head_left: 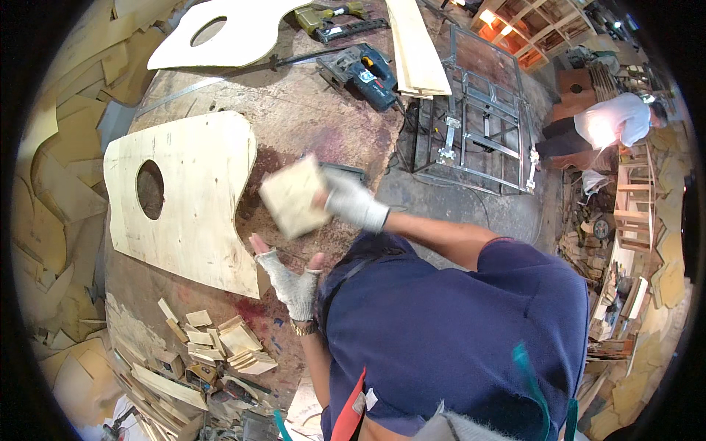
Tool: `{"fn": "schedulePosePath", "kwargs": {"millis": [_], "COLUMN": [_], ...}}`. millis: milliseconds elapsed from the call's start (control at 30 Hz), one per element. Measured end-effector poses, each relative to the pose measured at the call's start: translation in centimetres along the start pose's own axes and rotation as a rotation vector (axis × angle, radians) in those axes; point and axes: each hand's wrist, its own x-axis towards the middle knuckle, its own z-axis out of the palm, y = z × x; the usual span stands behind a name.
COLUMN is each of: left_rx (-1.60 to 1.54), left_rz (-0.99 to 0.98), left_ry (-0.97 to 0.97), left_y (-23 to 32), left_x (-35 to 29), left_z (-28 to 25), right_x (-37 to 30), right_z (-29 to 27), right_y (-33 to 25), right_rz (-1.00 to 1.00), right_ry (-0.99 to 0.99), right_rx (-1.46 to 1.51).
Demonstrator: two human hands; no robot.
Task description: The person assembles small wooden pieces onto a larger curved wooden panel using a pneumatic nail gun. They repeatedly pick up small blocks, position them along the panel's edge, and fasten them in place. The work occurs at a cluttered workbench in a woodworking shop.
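Note:
My right hand [353, 202], in a white glove, grips a small pale plywood piece [294, 197] that is motion-blurred above the round workbench [309, 125]. Just below it, my left hand [288, 273] wears a fingerless glove and a wristwatch; its palm is up, its fingers are spread, and it holds nothing. Left of both hands a guitar-body-shaped plywood panel [191, 198] with a round hole lies flat on the bench.
A second guitar-shaped panel [235, 33], a blue jigsaw [365, 71], a yellow-green power tool [331, 16] and long boards [415, 44] lie at the far side. Small wood blocks [220, 345] are piled near me. A metal frame [478, 125] stands to the right; another person [614, 121] bends beyond it.

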Motion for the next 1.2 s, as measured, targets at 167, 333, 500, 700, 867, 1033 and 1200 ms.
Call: {"fn": "schedulePosePath", "kwargs": {"millis": [167,333,500,700,867,1033,1200], "left_rx": [-0.004,0.108,0.392,0.999,0.867,0.571,0.658], "left_rz": [-0.231,-0.476,-0.505,-0.77,-1.069,-0.883,-0.887], "left_ry": [0.211,0.492,0.506,0.622,0.409,0.398,0.433], "left_y": [-1.5,-4.5,-9.3,-13.0,-18.1,-22.4,-24.4], "left_x": [-1.7,-6.3,-10.5,-19.8,-24.7,-26.5,-27.1], "left_z": [-1.3,-4.8,-5.5,-12.0,-17.2,-19.3,-18.4], "right_x": [11.2,18.3,19.9,19.9,12.2,-1.9,0.2], "right_z": [-20.7,-44.9,-59.0,-36.1,-3.5,25.1,38.9], "right_y": [2.7,8.3,2.8,2.1,-2.0,-3.6,11.1], "right_rz": [-0.09,0.017,0.197,-0.048,-0.628,-0.42,-0.529], "right_ry": [0.763,0.825,0.435,0.83,-0.017,-0.983,-0.984], "right_rx": [-0.517,-1.294,-1.752,-1.543,-0.699,-0.493,-1.15]}}
